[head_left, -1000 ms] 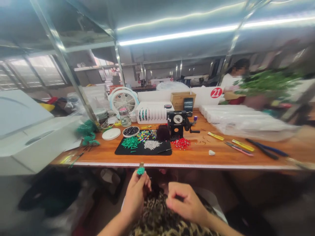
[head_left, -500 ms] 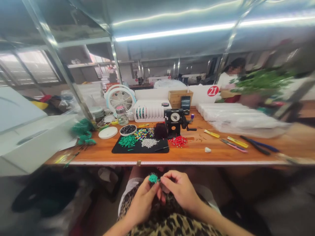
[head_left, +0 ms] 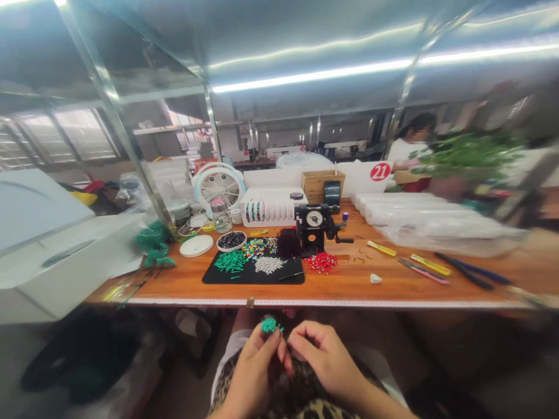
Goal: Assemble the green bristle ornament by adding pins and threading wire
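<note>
My left hand [head_left: 257, 353] pinches a round bunch of small green bead-like pieces [head_left: 269, 325] with thin ends sticking out of its top. Just to its right, my right hand [head_left: 318, 347] is closed, thumb against the curled fingers, slightly apart from the bunch. Whatever those fingertips hold is too small to make out. Both hands are above my lap, in front of the table edge. On the black mat [head_left: 252, 278] beyond them lie slim green pieces [head_left: 230, 262], white beads [head_left: 269, 265] and mixed coloured beads [head_left: 254, 248].
A black hand-cranked machine [head_left: 315, 224] stands behind a red bead pile [head_left: 322, 262]. Left of it are a dish of black beads [head_left: 231, 240], a white lid [head_left: 196, 246] and a fan [head_left: 220, 189]. Cutters [head_left: 430, 265] and pliers [head_left: 474, 271] lie right. A person [head_left: 410, 142] sits beyond.
My right hand has drawn slightly away from the green bunch, widening the gap between the hands. The view has tilted, so the table appears a little lower.
</note>
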{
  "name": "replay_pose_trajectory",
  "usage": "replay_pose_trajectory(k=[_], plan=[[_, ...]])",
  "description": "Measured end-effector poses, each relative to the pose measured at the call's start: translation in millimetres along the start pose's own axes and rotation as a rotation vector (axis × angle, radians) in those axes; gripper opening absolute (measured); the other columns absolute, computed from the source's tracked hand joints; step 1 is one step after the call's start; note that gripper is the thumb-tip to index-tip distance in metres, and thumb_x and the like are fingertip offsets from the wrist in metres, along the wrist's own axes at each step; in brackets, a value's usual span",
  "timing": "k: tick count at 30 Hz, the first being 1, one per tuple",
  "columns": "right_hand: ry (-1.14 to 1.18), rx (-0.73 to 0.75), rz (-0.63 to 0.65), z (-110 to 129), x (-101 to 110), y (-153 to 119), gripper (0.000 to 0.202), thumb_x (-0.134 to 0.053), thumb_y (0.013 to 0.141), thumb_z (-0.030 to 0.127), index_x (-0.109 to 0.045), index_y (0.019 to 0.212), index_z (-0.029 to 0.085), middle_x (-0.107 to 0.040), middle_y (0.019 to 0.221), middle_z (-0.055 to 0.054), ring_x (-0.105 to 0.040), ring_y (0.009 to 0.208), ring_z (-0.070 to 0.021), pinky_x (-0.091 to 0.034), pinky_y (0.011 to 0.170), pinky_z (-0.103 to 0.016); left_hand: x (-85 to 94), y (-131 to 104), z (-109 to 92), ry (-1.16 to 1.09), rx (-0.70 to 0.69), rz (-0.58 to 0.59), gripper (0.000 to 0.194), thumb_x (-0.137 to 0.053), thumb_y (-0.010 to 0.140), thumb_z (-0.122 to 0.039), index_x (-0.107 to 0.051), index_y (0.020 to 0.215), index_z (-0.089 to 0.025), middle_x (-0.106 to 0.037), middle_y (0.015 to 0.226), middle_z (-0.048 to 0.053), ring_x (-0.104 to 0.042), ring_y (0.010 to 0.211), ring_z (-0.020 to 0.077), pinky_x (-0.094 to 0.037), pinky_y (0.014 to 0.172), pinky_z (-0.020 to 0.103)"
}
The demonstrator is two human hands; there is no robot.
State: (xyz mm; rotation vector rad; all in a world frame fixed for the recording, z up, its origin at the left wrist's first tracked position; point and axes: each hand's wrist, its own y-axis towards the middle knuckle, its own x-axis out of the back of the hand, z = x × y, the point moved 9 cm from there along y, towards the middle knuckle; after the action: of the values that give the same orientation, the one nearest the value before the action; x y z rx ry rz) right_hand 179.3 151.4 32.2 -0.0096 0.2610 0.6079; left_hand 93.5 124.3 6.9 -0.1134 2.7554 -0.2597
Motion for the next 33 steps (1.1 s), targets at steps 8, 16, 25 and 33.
replay_pose_trajectory(k=[8,16,25,33], plan=[[-0.009,-0.126,-0.123,-28.3,16.0,-1.8,0.019,-0.056,0.073,0.025,-0.048,0.058,0.017,-0.032,0.039,0.009,-0.025,0.037,-0.0053,-0.019,0.039,-0.019,2.2,-0.1,2.4,-0.241,0.067,-0.081,0.033,-0.069,0.065,-0.034,-0.040,0.057,-0.019,-0.036,0.047,-0.005,-0.034,0.042,0.0089,-0.029,0.042,0.022],[-0.672,0.539,-0.262,36.0,9.4,-20.8,0.018,-0.050,0.080,0.018,-0.050,0.062,0.016,-0.044,0.057,0.002,-0.041,0.053,-0.0091,-0.031,0.051,-0.021,12.6,1.0,-0.4,-0.273,-0.002,-0.156,0.040,-0.076,0.062,-0.033,-0.039,0.064,-0.019,-0.030,0.049,-0.009,-0.031,0.045,0.0066,-0.026,0.044,0.021],[-0.852,0.835,-0.286,53.1,-1.3,-37.3,0.012,-0.048,0.081,0.009,-0.053,0.074,0.017,-0.044,0.058,0.001,-0.041,0.053,-0.0105,-0.031,0.051,-0.024,10.3,-1.2,-2.1,-0.243,-0.046,-0.145,0.041,-0.078,0.062,-0.036,-0.042,0.065,-0.018,-0.034,0.051,-0.008,-0.034,0.045,0.0060,-0.028,0.044,0.020],[-0.824,0.868,-0.281,52.9,-2.1,-38.6,0.012,-0.049,0.080,0.007,-0.054,0.077,0.017,-0.049,0.059,-0.001,-0.043,0.054,-0.0117,-0.033,0.051,-0.024,11.0,0.3,-1.2,-0.241,-0.036,-0.142,0.041,-0.077,0.064,-0.035,-0.040,0.063,-0.018,-0.035,0.050,-0.008,-0.035,0.045,0.0059,-0.027,0.043,0.020]])
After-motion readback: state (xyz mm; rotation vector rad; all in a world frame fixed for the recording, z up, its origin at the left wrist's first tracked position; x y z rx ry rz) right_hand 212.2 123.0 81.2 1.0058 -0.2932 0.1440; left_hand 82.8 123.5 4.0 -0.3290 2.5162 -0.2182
